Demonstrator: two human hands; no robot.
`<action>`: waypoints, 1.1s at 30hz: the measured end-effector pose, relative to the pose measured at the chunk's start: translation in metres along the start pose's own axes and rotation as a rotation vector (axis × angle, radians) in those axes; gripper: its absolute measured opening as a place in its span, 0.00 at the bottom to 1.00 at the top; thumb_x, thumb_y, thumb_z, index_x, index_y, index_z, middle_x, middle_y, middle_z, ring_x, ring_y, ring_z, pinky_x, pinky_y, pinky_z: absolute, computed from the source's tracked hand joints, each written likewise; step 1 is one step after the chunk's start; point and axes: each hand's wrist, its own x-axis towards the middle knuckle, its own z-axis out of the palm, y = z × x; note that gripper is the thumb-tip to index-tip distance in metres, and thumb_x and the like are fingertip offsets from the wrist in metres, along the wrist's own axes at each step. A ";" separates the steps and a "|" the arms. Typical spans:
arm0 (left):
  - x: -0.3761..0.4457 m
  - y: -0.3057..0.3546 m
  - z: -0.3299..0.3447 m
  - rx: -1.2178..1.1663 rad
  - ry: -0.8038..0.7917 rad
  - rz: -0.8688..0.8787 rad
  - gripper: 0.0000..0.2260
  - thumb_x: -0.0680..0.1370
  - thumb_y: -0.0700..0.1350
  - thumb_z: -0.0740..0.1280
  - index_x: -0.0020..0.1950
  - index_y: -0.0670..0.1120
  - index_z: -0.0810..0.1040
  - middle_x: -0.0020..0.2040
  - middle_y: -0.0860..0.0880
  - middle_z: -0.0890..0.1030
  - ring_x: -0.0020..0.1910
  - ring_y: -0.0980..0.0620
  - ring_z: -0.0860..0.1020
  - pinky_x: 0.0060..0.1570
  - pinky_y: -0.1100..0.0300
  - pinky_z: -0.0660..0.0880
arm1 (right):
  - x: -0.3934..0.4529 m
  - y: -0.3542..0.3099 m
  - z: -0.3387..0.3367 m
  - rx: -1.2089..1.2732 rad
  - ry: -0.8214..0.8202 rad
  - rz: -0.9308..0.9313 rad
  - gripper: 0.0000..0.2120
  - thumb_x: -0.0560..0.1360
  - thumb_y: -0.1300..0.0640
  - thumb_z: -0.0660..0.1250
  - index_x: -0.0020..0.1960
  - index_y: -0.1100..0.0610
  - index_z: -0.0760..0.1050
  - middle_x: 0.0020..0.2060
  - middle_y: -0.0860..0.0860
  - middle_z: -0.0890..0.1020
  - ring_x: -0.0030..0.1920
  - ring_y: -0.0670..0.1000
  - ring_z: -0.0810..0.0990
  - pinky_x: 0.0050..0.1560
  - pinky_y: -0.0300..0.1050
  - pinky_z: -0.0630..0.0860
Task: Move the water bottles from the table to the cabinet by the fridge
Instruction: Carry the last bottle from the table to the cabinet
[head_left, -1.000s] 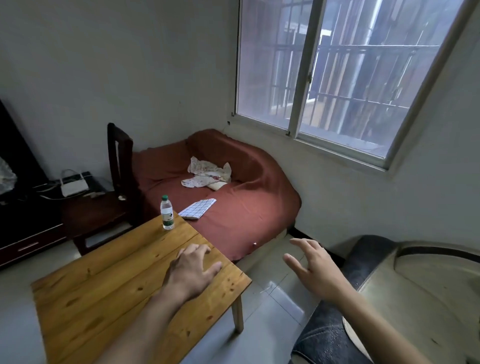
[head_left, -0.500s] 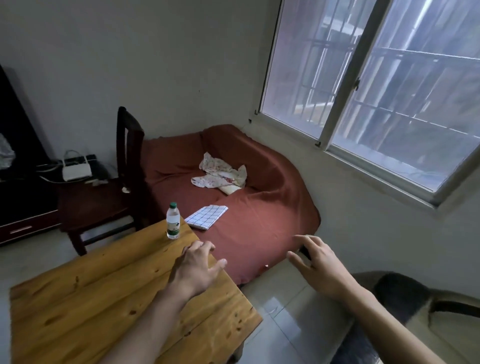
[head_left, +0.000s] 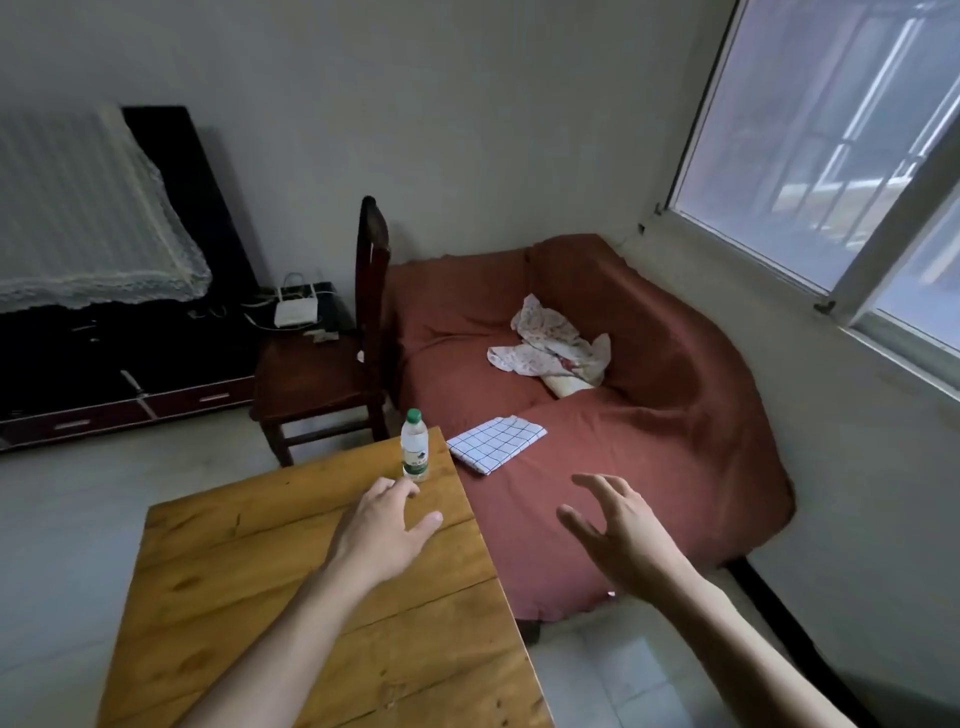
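Right now my left hand (head_left: 382, 535) hovers over the wooden desk (head_left: 260, 587), grip wide and holding nothing, fingertips just short of the water bottle (head_left: 414, 446). That bottle stands upright near the desk's far corner, green cap on. My right hand (head_left: 615, 530) hangs past the desk edge above the red bed (head_left: 649, 426), fingers spread, grip bare.

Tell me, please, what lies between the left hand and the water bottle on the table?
Nothing: in the head view only a short bare strip of table separates the left hand from the water bottle.
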 end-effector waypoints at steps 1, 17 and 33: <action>0.004 0.007 0.003 0.004 0.006 -0.021 0.21 0.77 0.62 0.64 0.66 0.52 0.72 0.64 0.54 0.71 0.57 0.53 0.74 0.57 0.53 0.76 | 0.011 0.007 -0.003 -0.001 -0.023 -0.012 0.27 0.77 0.36 0.60 0.72 0.46 0.67 0.71 0.49 0.70 0.70 0.53 0.69 0.68 0.56 0.70; 0.067 0.010 0.000 -0.028 0.189 -0.129 0.21 0.78 0.61 0.63 0.67 0.52 0.72 0.67 0.51 0.73 0.65 0.50 0.71 0.58 0.54 0.75 | 0.121 0.006 -0.027 -0.163 -0.103 -0.226 0.31 0.75 0.34 0.59 0.72 0.47 0.67 0.70 0.50 0.72 0.69 0.55 0.70 0.65 0.59 0.73; 0.112 0.120 0.076 0.012 0.185 -0.482 0.22 0.78 0.61 0.64 0.68 0.52 0.70 0.67 0.51 0.72 0.66 0.50 0.71 0.63 0.50 0.73 | 0.256 0.127 -0.052 0.015 -0.320 -0.433 0.34 0.70 0.31 0.53 0.71 0.45 0.69 0.67 0.46 0.75 0.68 0.52 0.71 0.64 0.57 0.74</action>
